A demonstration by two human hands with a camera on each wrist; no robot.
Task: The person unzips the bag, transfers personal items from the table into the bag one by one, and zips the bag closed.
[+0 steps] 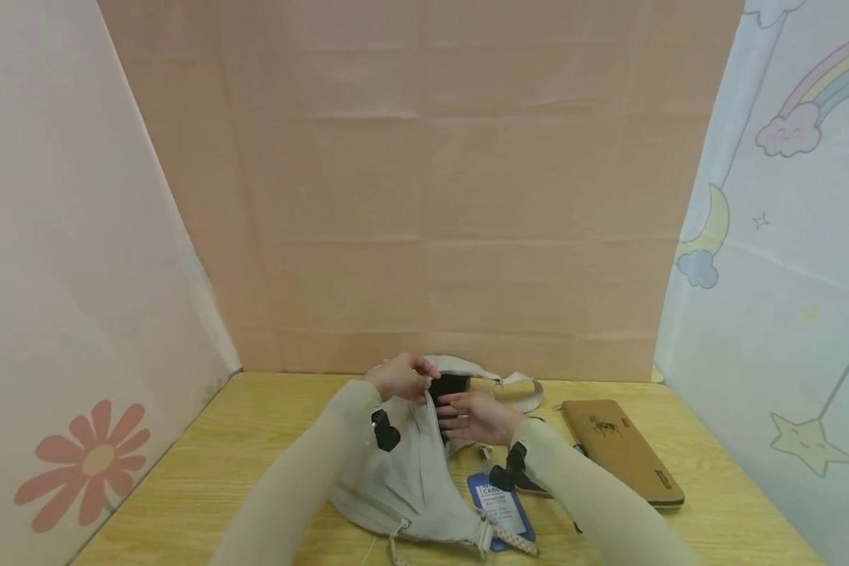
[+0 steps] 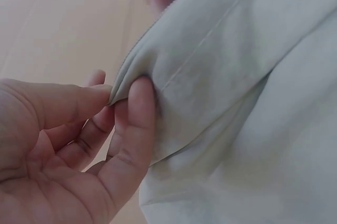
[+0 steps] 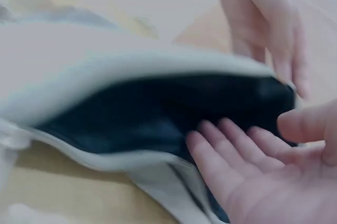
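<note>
- The pale grey bag (image 1: pixel 396 472) sits near the middle of the tabletop (image 1: pixel 276 409), slumped and creased, its soft fabric body rounded toward the person and its mouth gaping between the two hands.
- The left hand (image 1: pixel 402 376) has its grip clamped on the rim of the bag, pinching the fabric between thumb and fingers.
- The right hand (image 1: pixel 484 418) has its grip apart: the fingers reach, nearly straight, into the mouth of the bag, the thumb away from them, with nothing held.
- A flat webbing strap (image 1: pixel 536 395) loops out behind the bag on the right, and a braided cord (image 1: pixel 515 540) hangs at its lower right corner.
- The tabletop has a yellowish wood grain.
- A blue-framed card holder (image 1: pixel 502 509) lies just beside the bag, partly under the cord; "CARD" reads in capitals on it, while the smaller lines are too blurred to read.
- A tan, rectangular zip case (image 1: pixel 619 448) lies farther right, with a dark animal print (image 1: pixel 604 425), a small red mark and a dark label (image 1: pixel 663 478); their lettering is too small to tell.
- A dark item (image 1: pixel 534 483) near the card holder is mostly hidden by the right sleeve (image 1: pixel 594 495).
- Only the left wrist view shows the fine zip teeth (image 2: pixel 142 38) and a stitched seam along the pinched edge.
- The right wrist view shows more of the dark, bluish lining (image 3: pixel 126 119) and the long, slit-like mouth, with the fingers against it.
</note>
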